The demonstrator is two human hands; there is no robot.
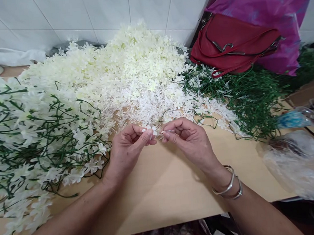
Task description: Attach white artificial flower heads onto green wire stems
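My left hand [129,144] pinches a small white artificial flower [150,130] between thumb and forefinger over the table's front half. Close beside it, my right hand [189,140] pinches a thin white stamen piece [167,131] that points toward the flower. A narrow gap lies between the two sets of fingertips. Behind my hands spreads a low heap of white stamens [147,103], backed by a tall pile of loose cream flower heads [142,57]. To the left lie flowers joined to green stems [40,140].
Green plastic stems [255,96] are heaped at the right, below a red handbag [243,43] and a purple bag [269,2]. A clear cup with blue [294,118] and a clear plastic bag [302,164] are at the right edge. A tiled wall [106,10] stands behind.
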